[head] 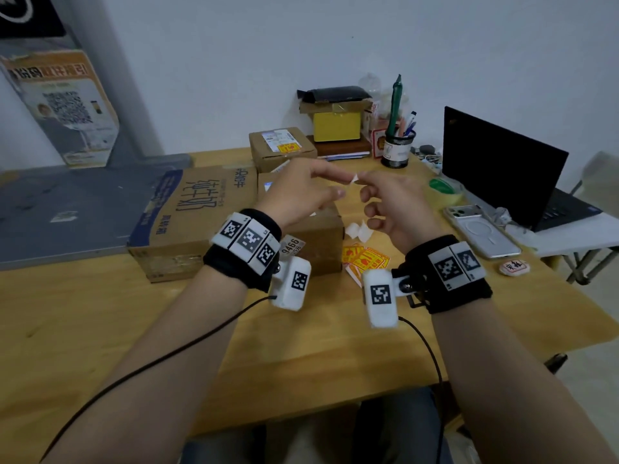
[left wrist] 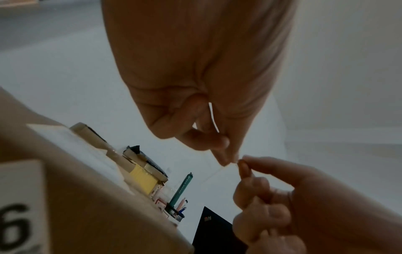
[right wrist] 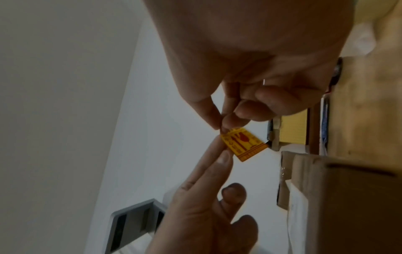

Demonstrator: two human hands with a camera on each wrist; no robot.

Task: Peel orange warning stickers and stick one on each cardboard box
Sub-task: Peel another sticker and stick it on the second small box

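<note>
only stuff i can actually read is "9466" on the white label (head: 292, 246) stuck to the small cardboard box (head: 316, 242), a big "6" from that label (left wrist: 17, 206) in the left wrist view, and large Chinese print across the big carton (head: 187, 209).

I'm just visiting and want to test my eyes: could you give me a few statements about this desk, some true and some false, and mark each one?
1. Both hands pinch one orange sticker. True.
2. The laptop is shut flat. False: it stands open, its screen dark.
3. The small box at the back already bears an orange sticker. True.
4. The phone lies on the big milk carton. False: it lies on the table, near the laptop.
</note>
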